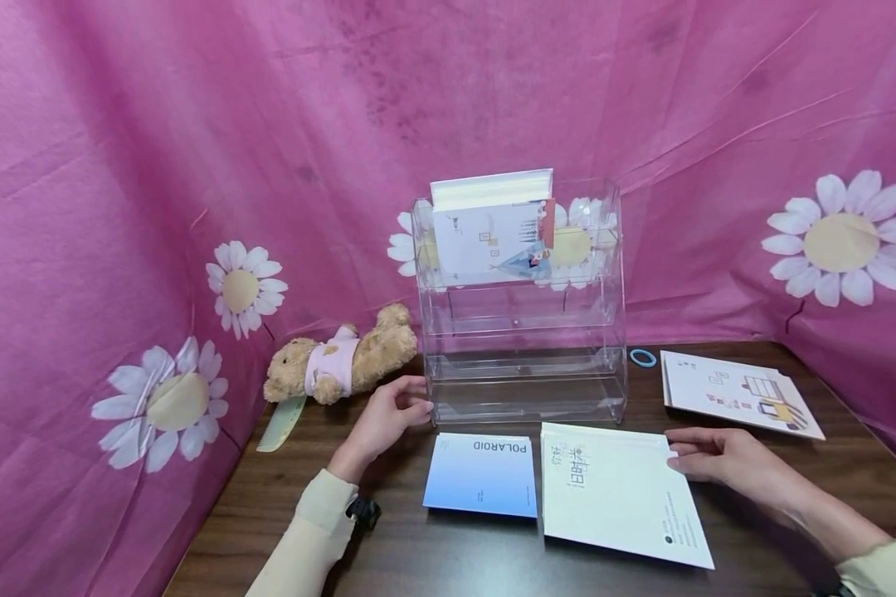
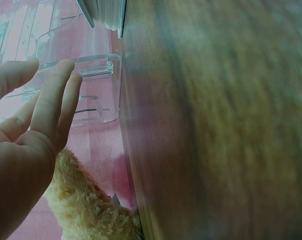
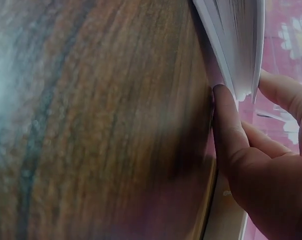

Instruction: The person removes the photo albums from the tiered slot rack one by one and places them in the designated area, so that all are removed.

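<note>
A clear tiered acrylic rack (image 1: 523, 385) stands upright against the pink cloth. My left hand (image 1: 392, 421) is at its lower left side, fingers extended; in the left wrist view those fingers (image 2: 50, 102) look nearly straight beside the clear plastic. With thumb and fingers, my right hand (image 1: 739, 464) pinches the right edge of a thick white booklet (image 1: 620, 493) with dark printed characters. The right wrist view shows its page edges (image 3: 236, 45) between thumb and fingers. To the left of it lies a blue booklet (image 1: 480, 477) marked POLAROID. Another illustrated booklet (image 1: 485, 240) leans in the top tier.
A teddy bear (image 1: 343, 356) in a pink top lies left of the rack, with a pale green comb (image 1: 281, 423) before it. A blue ring (image 1: 643, 358) and another illustrated booklet (image 1: 739, 394) lie to the right. Pink flowered cloth (image 1: 328, 166) surrounds the wooden table (image 1: 403, 564).
</note>
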### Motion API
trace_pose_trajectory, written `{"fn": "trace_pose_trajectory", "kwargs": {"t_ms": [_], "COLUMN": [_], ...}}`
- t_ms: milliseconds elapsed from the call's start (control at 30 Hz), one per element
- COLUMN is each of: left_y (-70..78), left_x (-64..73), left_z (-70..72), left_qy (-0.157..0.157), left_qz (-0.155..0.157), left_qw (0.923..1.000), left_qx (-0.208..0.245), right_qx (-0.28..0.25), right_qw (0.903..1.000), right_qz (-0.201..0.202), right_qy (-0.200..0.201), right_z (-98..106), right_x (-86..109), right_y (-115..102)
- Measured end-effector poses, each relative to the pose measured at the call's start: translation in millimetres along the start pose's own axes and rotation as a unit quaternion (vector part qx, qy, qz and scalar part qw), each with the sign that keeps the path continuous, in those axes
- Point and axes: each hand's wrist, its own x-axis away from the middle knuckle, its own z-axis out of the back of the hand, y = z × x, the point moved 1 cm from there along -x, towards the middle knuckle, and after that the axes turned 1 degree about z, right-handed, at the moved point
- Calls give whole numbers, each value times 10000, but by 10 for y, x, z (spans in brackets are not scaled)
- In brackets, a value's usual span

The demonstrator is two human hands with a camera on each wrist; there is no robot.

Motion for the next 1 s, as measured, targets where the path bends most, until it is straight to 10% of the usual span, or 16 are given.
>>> {"fn": "trace_pose_trajectory", "kwargs": {"t_ms": [1000], "left_y": [16], "left_x": [6], "left_z": [3], "left_qy": [-33], "left_qz": [-1], "left_qw": [10000], "left_qx": [-3], "right_qx": [-195], "right_qw": [9984], "right_qz": [100], "right_qy": [530], "right_z": [-78], "right_x": [-140], "right_y": [-18]}}
